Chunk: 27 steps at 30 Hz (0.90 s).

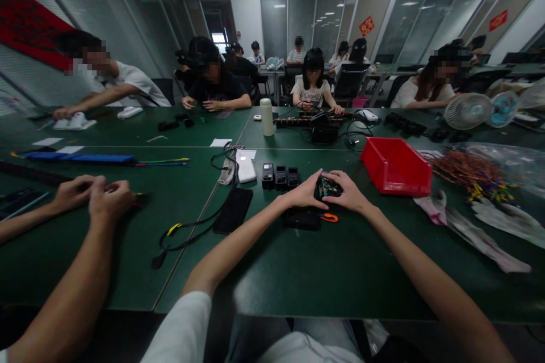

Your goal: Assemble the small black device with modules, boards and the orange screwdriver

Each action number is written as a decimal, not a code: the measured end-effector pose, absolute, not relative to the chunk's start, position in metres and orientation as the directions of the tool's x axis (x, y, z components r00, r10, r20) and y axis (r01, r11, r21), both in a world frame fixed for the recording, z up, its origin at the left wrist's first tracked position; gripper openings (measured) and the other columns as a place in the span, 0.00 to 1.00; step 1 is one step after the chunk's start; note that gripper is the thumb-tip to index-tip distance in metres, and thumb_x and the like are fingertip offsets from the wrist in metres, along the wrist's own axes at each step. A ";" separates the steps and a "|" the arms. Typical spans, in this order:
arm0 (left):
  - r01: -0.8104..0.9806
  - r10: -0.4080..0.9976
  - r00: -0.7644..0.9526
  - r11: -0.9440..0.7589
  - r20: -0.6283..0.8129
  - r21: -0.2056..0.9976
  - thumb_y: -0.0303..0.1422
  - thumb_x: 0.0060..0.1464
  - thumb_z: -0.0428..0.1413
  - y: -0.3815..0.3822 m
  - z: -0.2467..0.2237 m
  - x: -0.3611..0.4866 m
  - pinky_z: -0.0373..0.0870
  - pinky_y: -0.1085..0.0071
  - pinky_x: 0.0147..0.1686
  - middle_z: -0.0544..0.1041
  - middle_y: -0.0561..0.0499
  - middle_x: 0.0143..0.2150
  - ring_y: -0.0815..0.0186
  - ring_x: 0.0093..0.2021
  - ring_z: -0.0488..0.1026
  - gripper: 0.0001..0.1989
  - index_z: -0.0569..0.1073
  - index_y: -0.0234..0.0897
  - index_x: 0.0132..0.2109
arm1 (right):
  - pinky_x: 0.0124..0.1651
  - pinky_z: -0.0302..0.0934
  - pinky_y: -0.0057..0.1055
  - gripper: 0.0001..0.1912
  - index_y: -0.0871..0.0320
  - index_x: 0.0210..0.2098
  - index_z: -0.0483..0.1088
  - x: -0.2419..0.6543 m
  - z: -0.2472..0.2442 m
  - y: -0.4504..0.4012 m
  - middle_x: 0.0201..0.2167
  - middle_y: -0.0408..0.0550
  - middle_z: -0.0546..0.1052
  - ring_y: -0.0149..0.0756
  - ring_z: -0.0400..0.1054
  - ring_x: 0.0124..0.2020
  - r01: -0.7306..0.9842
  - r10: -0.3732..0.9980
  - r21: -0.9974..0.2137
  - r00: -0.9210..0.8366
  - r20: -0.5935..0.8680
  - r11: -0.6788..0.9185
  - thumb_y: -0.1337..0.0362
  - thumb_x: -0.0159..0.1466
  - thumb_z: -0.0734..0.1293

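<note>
Between my two hands is a small green circuit board with dark parts (pixel 328 186), raised over the table. My left hand (pixel 307 191) grips its left side, fingertips at the top and thumb below. My right hand (pixel 347 193) holds the right side in the same way. Just under my left hand lies a flat black case (pixel 301 220), and an orange-handled tool (pixel 329 218) sticks out beside it. Behind my left hand, black box-shaped modules (pixel 280 177) stand in a row.
A red bin (pixel 395 169) sits right of my hands, near wire bundles (pixel 472 173) and gloves (pixel 481 238). Left are a black phone (pixel 233 211), a cable and a white power bank (pixel 246 167). A bottle (pixel 267 117) stands behind. Another person's hands (pixel 104 195) work at far left.
</note>
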<state>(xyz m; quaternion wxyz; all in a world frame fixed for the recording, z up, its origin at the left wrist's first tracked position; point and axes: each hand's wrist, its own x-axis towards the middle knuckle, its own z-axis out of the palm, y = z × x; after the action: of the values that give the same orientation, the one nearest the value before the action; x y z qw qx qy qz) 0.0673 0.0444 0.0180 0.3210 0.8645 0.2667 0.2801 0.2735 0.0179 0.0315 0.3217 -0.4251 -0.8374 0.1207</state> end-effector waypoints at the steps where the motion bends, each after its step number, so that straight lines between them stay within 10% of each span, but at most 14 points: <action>1: 0.260 0.651 0.685 -0.639 0.329 0.724 0.44 0.32 0.64 0.045 0.018 0.073 0.43 0.58 0.63 0.44 0.38 0.65 0.54 0.65 0.43 0.57 0.41 0.32 0.64 | 0.56 0.53 0.51 0.37 0.47 0.56 0.60 0.275 0.031 0.016 0.52 0.50 0.62 0.51 0.57 0.53 0.625 0.791 -0.493 -0.406 0.457 0.605 0.50 0.48 0.71; 12: 0.323 0.687 0.698 -0.556 0.204 0.766 0.39 0.24 0.67 0.047 0.018 0.098 0.58 0.50 0.53 0.61 0.38 0.55 0.47 0.55 0.61 0.58 0.46 0.36 0.62 | 0.56 0.53 0.48 0.33 0.47 0.54 0.62 0.297 0.022 -0.002 0.52 0.49 0.62 0.50 0.58 0.54 0.590 0.821 -0.592 -0.251 0.512 0.549 0.51 0.50 0.71; 27: 0.059 0.599 0.745 -0.499 0.295 0.865 0.39 0.27 0.67 0.050 0.009 0.112 0.50 0.54 0.60 0.54 0.36 0.62 0.52 0.61 0.54 0.62 0.38 0.35 0.64 | 0.53 0.59 0.44 0.33 0.50 0.55 0.58 0.281 0.010 -0.001 0.54 0.51 0.61 0.48 0.56 0.56 0.341 0.856 -0.799 -0.033 0.516 0.495 0.50 0.53 0.68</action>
<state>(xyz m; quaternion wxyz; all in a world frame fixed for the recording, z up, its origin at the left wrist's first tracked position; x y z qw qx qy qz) 0.1120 0.0500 0.0093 0.4579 0.8141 0.2018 0.2947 0.2814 -0.0011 0.0104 0.5369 -0.4416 -0.6776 0.2400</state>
